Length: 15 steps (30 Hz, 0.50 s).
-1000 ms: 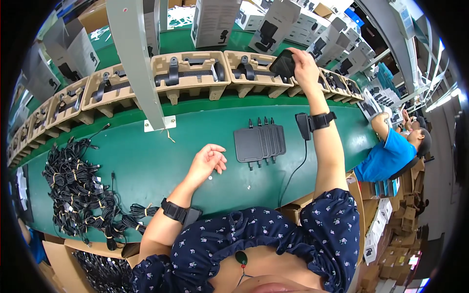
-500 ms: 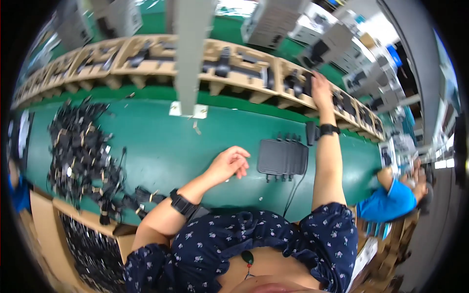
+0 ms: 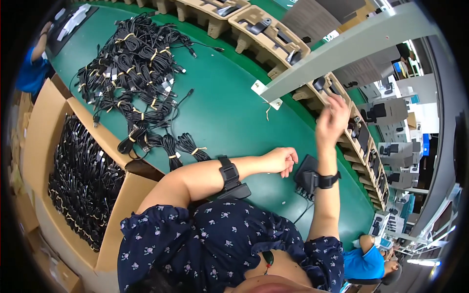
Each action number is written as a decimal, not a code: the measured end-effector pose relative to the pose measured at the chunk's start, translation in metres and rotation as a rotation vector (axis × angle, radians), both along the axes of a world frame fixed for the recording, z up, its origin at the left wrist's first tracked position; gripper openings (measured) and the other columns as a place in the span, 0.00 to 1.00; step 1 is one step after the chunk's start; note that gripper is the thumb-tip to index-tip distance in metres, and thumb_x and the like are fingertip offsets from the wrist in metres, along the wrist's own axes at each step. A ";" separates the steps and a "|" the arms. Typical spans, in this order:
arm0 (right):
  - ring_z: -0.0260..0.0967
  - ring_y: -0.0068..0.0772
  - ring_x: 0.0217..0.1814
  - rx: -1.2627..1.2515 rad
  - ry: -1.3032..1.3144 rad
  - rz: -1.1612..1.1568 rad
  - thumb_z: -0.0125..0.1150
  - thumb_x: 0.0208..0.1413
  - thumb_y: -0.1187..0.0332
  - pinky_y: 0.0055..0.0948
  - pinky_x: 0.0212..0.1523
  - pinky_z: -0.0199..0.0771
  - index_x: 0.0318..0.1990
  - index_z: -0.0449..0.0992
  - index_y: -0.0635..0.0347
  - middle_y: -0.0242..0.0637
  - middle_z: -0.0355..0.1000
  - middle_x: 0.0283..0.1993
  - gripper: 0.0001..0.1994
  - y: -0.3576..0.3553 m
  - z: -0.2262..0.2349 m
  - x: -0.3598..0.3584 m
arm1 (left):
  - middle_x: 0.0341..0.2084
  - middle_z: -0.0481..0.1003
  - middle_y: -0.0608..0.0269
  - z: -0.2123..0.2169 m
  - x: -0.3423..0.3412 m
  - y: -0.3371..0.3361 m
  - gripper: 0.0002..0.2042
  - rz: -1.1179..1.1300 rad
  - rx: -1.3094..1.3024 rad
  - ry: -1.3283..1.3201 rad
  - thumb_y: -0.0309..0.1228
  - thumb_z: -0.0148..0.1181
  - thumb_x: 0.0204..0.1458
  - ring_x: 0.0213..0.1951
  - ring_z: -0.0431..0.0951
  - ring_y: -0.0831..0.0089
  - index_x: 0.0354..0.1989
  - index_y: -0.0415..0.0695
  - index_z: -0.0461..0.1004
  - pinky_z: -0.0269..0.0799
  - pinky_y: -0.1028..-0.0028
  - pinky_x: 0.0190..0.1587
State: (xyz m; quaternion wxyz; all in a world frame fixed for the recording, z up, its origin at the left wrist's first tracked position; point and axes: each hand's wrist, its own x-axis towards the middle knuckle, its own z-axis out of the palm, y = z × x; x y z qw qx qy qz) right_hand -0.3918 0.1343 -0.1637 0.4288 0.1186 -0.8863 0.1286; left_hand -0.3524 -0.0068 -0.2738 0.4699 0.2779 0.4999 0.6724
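My right hand (image 3: 333,122) is held over the near edge of a moulded brown tray (image 3: 350,113), its fingers loosely bent and apart, slightly blurred, with nothing visible in them. Black parts lie in that tray's hollows. My left hand (image 3: 282,161) hovers above the green table (image 3: 234,112) with relaxed, half-curled fingers and nothing in them. Between my left hand and right wrist lies a flat black device (image 3: 306,172) with a row of stubby connectors and a thin cord; my right wrist partly hides it.
Bundled black cables (image 3: 141,73) are heaped on the left of the table. A cardboard box (image 3: 110,229) full of similar cables stands at lower left. A grey metal post (image 3: 337,53) crosses before the tray row. Co-workers in blue sit at left and right (image 3: 364,263).
The view has swung toward the left, showing more of the cable heap and box. My right hand has come away from the black part it was touching in the tray.
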 end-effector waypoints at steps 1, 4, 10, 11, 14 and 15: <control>0.63 0.43 0.49 0.015 -0.033 0.089 0.52 0.46 0.79 0.34 0.49 0.60 0.42 0.71 0.59 0.42 0.67 0.46 0.14 -0.033 0.007 -0.004 | 0.23 0.70 0.55 0.000 0.000 0.002 0.07 0.007 -0.004 0.023 0.18 0.40 0.52 0.19 0.74 0.71 0.37 0.33 0.63 0.71 0.74 0.19; 0.63 0.43 0.50 0.033 -0.153 0.422 0.57 0.43 0.74 0.36 0.50 0.60 0.42 0.72 0.55 0.40 0.67 0.46 0.15 -0.133 0.022 -0.021 | 0.38 0.72 0.54 -0.042 0.007 0.022 0.13 0.218 0.153 0.039 0.29 0.49 0.51 0.43 0.71 0.66 0.44 0.40 0.67 0.66 0.69 0.47; 0.50 0.44 0.63 0.272 -0.342 1.021 0.65 0.38 0.56 0.58 0.60 0.44 0.48 0.70 0.41 0.40 0.57 0.58 0.24 -0.278 0.009 -0.023 | 0.44 0.70 0.52 -0.069 0.046 -0.052 0.17 0.360 0.410 -0.141 0.33 0.51 0.50 0.51 0.67 0.63 0.48 0.40 0.66 0.61 0.68 0.54; 0.47 0.44 0.65 0.283 -0.361 1.099 0.65 0.37 0.54 0.60 0.62 0.41 0.48 0.70 0.39 0.39 0.56 0.59 0.25 -0.286 0.001 -0.021 | 0.45 0.70 0.52 -0.104 0.057 -0.166 0.17 0.344 0.412 -0.118 0.34 0.51 0.50 0.51 0.67 0.63 0.48 0.40 0.66 0.61 0.68 0.54; 0.46 0.40 0.66 0.459 -0.484 1.112 0.66 0.35 0.52 0.61 0.61 0.41 0.48 0.69 0.38 0.35 0.55 0.59 0.27 -0.312 -0.019 -0.016 | 0.45 0.69 0.52 -0.121 0.059 -0.243 0.18 0.367 0.410 -0.037 0.34 0.51 0.50 0.51 0.67 0.63 0.48 0.40 0.66 0.61 0.68 0.54; 0.48 0.39 0.65 0.487 -0.515 1.085 0.66 0.34 0.52 0.61 0.60 0.43 0.48 0.69 0.38 0.34 0.56 0.58 0.27 -0.314 -0.025 -0.018 | 0.45 0.69 0.52 -0.119 0.060 -0.242 0.18 0.373 0.409 -0.009 0.34 0.51 0.50 0.51 0.67 0.63 0.48 0.40 0.66 0.61 0.68 0.54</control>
